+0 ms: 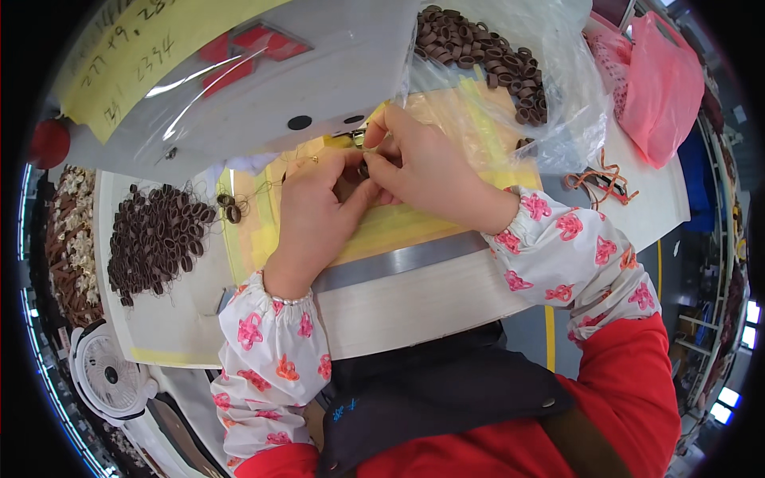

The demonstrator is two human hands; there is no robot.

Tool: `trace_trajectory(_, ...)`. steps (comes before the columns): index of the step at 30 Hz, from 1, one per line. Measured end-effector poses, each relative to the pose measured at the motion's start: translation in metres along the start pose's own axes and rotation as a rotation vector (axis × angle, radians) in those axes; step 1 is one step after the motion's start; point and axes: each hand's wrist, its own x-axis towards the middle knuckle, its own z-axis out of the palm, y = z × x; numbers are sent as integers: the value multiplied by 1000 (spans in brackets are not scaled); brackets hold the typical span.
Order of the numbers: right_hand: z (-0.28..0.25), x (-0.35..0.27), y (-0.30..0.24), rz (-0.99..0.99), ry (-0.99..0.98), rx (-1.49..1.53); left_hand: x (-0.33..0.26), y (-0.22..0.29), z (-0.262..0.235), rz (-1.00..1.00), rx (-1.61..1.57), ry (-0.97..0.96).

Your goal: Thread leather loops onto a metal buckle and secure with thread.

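Near left: A white fan point(110, 370) sits by the edge of the pale tabletop point(398, 315), a spot that keeps it off the working surface.
Left pile: Dark brown loops point(159, 243) trailing fine threads lie heaped beside the machine, probably gathered there for the left hand's easy reach.
Strays: A few loose loops point(231, 211) rest apart, between pile and wrist, threads tangled about them.
Machine: A white machine body point(263, 103) spans the far side, its working end just beyond the fingertips.
Left hand: The left hand point(315, 207) pinches a small dark piece point(363, 169) between thumb and forefinger, seemingly to steady it close to the machine.
Right hand: The right hand point(426, 163) curls in from the right, its thumb meeting the piece; whether it grips too, I cannot tell. With 2 hands so close, fine control looks likely.
Far right: A clear plastic bag point(574, 72) lies spread under brown rings point(478, 52), presumably to keep them together.
Right edge: Orange-brown cords point(606, 185) lie near a pink bag point(661, 92).
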Motion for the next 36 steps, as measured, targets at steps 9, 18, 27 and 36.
trace_trajectory(9,-4,4,10,-631,-29,-251,6,-4,-18,-232,-240,-66)
trace_trajectory(18,-8,9,20,-285,45,-131,8,-19,-9,-97,-200,3)
trace_trajectory(27,-3,17,26,-374,173,-281,20,-12,-8,-288,-7,2)
trace_trajectory(36,-2,22,28,-510,268,-387,19,-20,-1,-206,-113,139)
